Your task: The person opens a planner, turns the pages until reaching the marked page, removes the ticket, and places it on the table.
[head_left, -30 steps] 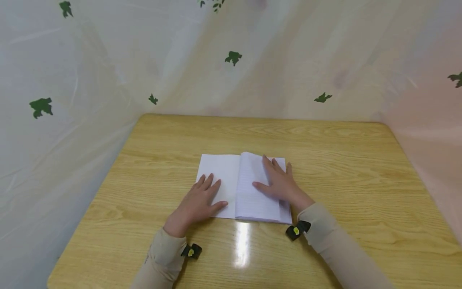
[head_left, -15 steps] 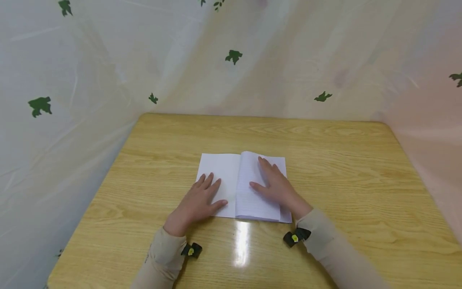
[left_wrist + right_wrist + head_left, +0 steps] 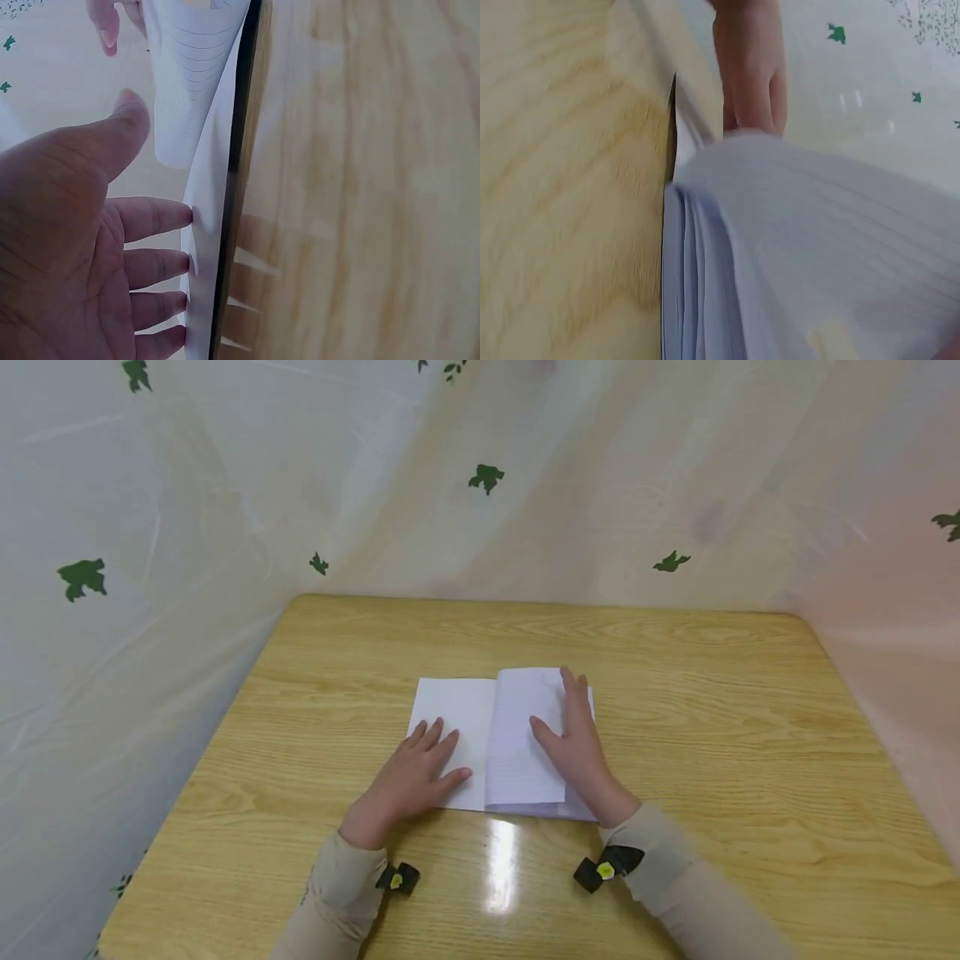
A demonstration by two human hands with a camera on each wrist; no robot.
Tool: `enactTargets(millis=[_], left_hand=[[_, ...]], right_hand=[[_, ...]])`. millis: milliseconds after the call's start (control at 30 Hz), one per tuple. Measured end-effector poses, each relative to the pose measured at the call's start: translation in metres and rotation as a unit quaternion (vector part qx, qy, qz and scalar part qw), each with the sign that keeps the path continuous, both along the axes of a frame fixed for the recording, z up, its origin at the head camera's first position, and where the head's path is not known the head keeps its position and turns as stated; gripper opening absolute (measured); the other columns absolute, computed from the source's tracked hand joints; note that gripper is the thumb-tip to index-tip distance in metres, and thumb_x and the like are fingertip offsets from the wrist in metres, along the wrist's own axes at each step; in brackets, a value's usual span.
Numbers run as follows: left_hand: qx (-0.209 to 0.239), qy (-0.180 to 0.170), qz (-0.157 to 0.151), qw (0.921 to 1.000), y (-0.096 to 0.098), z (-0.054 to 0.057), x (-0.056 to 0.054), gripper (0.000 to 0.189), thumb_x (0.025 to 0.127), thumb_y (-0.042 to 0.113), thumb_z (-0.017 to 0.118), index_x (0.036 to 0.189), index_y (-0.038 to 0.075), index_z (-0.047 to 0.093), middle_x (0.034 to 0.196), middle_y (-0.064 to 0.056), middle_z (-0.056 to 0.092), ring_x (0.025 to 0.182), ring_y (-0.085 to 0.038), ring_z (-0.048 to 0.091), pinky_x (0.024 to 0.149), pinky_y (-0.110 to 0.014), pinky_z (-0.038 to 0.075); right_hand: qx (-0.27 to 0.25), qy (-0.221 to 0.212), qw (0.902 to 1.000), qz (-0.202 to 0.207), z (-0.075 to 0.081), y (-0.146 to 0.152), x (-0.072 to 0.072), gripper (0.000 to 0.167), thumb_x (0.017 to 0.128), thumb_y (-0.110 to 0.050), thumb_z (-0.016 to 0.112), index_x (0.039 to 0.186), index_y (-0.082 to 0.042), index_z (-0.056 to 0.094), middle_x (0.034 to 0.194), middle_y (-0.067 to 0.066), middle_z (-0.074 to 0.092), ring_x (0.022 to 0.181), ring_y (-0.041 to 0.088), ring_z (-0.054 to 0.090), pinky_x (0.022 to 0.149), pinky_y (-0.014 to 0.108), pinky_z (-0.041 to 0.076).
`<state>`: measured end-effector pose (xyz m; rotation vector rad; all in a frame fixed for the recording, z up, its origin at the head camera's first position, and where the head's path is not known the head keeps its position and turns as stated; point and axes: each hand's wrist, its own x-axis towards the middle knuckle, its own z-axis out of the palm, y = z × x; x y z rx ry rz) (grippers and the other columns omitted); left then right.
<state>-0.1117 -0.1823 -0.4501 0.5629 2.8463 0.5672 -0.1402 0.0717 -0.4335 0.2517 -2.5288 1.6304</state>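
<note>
Left hand (image 3: 408,781): fingers spread wide, fingertips laid on the blank left page (image 3: 456,706). Right hand (image 3: 581,756): thumb held apart from extended fingers, set over the lined right page (image 3: 521,752), which is raised and curved; whether it is pinched cannot be told. Both pages are borne by one notebook (image 3: 490,752), laid open mid-table. Beneath: wood-grained table (image 3: 712,693). Far side: pale curtain (image 3: 585,460), printed with green motifs (image 3: 486,478).
</note>
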Motion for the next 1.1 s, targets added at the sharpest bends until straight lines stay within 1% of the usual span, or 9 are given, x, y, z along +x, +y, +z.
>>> enactTargets(millis=[133, 233, 267, 467, 600, 667, 800, 900, 1100], left_hand=[[0.02, -0.003, 0.008, 0.9998, 0.001, 0.001, 0.0, 0.067, 0.102, 0.048, 0.042, 0.15, 0.003, 0.035, 0.157, -0.022, 0.022, 0.145, -0.042, 0.014, 0.115, -0.057, 0.016], [0.042, -0.006, 0.016, 0.999, 0.002, 0.001, -0.001, 0.068, 0.103, 0.049, 0.036, 0.152, 0.002, 0.028, 0.158, -0.02, 0.021, 0.146, -0.038, 0.014, 0.117, -0.052, 0.015], [0.051, -0.004, 0.017, 0.9986, 0.002, 0.0, -0.001, 0.07, 0.103, 0.049, 0.035, 0.153, 0.001, 0.025, 0.159, -0.019, 0.02, 0.146, -0.036, 0.014, 0.117, -0.051, 0.014], [0.078, 0.009, 0.023, 0.9967, 0.003, -0.001, -0.003, 0.077, 0.102, 0.054, 0.031, 0.155, 0.002, 0.009, 0.161, -0.017, 0.013, 0.148, -0.028, 0.011, 0.119, -0.043, 0.013], [0.082, 0.01, 0.034, 0.996, 0.004, -0.001, -0.003, 0.079, 0.102, 0.056, 0.031, 0.156, 0.004, 0.003, 0.162, -0.016, 0.009, 0.148, -0.026, 0.009, 0.118, -0.043, 0.015], [0.09, 0.012, 0.035, 0.9952, 0.004, -0.001, -0.003, 0.079, 0.102, 0.054, 0.032, 0.155, 0.004, 0.002, 0.162, -0.018, 0.008, 0.148, -0.026, 0.008, 0.118, -0.044, 0.015], [0.112, 0.015, 0.037, 0.9929, 0.004, -0.001, -0.003, 0.078, 0.102, 0.051, 0.035, 0.156, 0.004, 0.002, 0.161, -0.02, 0.008, 0.148, -0.027, 0.008, 0.118, -0.044, 0.015], [0.13, 0.021, 0.037, 0.9907, 0.004, -0.002, -0.004, 0.079, 0.102, 0.051, 0.035, 0.156, 0.005, 0.001, 0.161, -0.021, 0.008, 0.148, -0.027, 0.008, 0.118, -0.044, 0.016], [0.164, 0.038, 0.025, 0.9854, 0.004, -0.003, -0.005, 0.084, 0.101, 0.055, 0.034, 0.156, 0.007, -0.005, 0.161, -0.02, 0.004, 0.148, -0.027, 0.005, 0.118, -0.045, 0.014]], right_hand=[[-0.083, -0.036, 0.9958, -0.011, 0.012, -0.01, 0.006, 0.084, 0.092, 0.0, 0.055, 0.157, -0.006, 0.003, 0.162, 0.018, -0.004, 0.148, 0.027, 0.0, 0.119, 0.04, 0.007], [-0.135, -0.03, 0.9902, -0.021, 0.015, -0.018, 0.009, 0.084, 0.092, 0.005, 0.051, 0.157, -0.007, -0.001, 0.163, 0.011, -0.003, 0.148, 0.024, 0.004, 0.119, 0.034, 0.01], [-0.147, -0.023, 0.9885, -0.028, 0.01, -0.02, 0.008, 0.084, 0.093, 0.005, 0.05, 0.157, -0.01, -0.001, 0.163, 0.007, -0.003, 0.148, 0.021, 0.004, 0.118, 0.032, 0.011], [-0.23, -0.031, 0.9709, -0.058, 0.012, -0.031, 0.011, 0.08, 0.095, 0.006, 0.043, 0.157, -0.011, -0.005, 0.163, -0.002, -0.007, 0.149, 0.018, 0.003, 0.117, 0.028, 0.014], [-0.263, -0.056, 0.9616, -0.054, 0.014, -0.036, 0.013, 0.08, 0.096, 0.003, 0.041, 0.157, -0.014, -0.007, 0.163, -0.002, -0.01, 0.149, 0.023, 0.007, 0.115, 0.029, 0.022], [-0.261, -0.079, 0.9616, -0.032, 0.014, -0.037, 0.013, 0.079, 0.097, 0.001, 0.042, 0.157, -0.015, -0.007, 0.163, 0.001, -0.007, 0.149, 0.023, 0.009, 0.115, 0.032, 0.022], [-0.203, -0.144, 0.9681, 0.028, 0.011, -0.039, 0.014, 0.072, 0.1, -0.011, 0.046, 0.158, -0.013, 0.003, 0.164, 0.002, 0.004, 0.149, 0.018, 0.006, 0.119, 0.038, 0.011], [-0.161, -0.182, 0.9668, 0.08, 0.006, -0.041, 0.014, 0.066, 0.103, -0.021, 0.045, 0.158, -0.018, 0.009, 0.163, -0.005, 0.005, 0.148, 0.013, -0.001, 0.119, 0.039, 0.002], [-0.131, -0.184, 0.9611, 0.159, 0.0, -0.045, 0.015, 0.067, 0.104, -0.033, 0.043, 0.158, -0.023, 0.005, 0.163, -0.004, -0.001, 0.148, 0.017, -0.004, 0.118, 0.045, 0.001]])
